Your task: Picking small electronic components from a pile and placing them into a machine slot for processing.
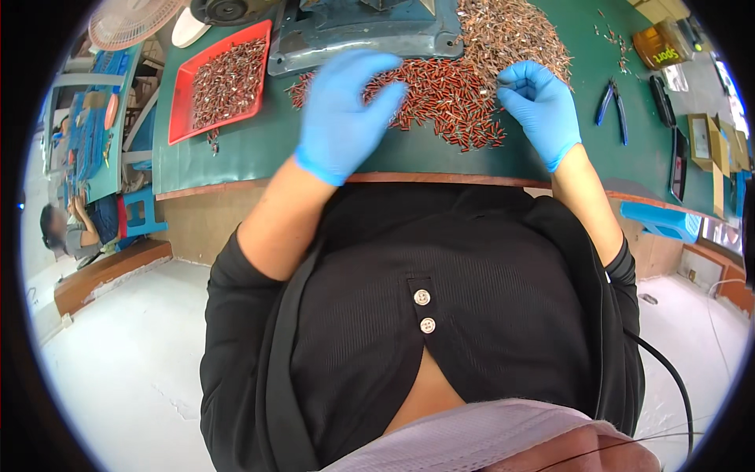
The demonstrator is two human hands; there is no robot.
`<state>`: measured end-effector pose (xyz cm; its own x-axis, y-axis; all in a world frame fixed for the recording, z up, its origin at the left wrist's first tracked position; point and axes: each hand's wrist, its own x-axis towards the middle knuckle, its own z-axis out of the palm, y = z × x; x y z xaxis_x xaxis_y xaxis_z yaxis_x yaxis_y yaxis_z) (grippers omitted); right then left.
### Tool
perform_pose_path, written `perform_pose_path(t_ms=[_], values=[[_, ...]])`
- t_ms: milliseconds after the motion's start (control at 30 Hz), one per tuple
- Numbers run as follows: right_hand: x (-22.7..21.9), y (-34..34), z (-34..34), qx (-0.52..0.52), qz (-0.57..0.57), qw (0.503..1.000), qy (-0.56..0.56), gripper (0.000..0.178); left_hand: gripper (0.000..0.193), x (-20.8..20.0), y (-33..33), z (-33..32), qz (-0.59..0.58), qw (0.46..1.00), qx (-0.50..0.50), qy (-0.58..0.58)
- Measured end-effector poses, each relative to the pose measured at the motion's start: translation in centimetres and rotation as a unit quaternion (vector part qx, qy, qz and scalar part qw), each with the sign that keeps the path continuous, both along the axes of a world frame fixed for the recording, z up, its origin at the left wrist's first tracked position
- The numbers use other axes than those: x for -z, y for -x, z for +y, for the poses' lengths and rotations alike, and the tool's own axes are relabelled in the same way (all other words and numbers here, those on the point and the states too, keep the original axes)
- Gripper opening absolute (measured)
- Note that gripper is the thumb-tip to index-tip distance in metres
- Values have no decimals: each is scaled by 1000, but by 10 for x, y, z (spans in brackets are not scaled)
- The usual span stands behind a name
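Note:
My left hand, in a blue glove, is over the left end of a pile of small red cylindrical parts, its thumb spread from the fingers. The hand hides part of that pile. At the pile's right side is my right hand, also gloved in blue. Its thumb and fingertips are curled together in a pinch; whatever lies between them is too small to make out. Just beyond, a larger heap of brownish parts with thin metal leads meets the red ones.
A dark metal machine base stands behind the red pile. To its left is a red tray of similar parts. Blue-handled pliers and an amber jar lie right on the green table. Another person sits far left.

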<state>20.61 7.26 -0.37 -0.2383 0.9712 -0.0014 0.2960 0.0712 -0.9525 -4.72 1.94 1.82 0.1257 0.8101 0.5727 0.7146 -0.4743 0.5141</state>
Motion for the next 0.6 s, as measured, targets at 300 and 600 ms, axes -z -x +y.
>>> perform_pose_path(t_ms=[300,600], values=[[-23,12,-38,3,29,994,-104,18,22,5,-74,7,-207,948,111,216],[-63,-41,-9,-63,-38,984,-164,17,7,-39,-115,16,-282,918,117,254]])
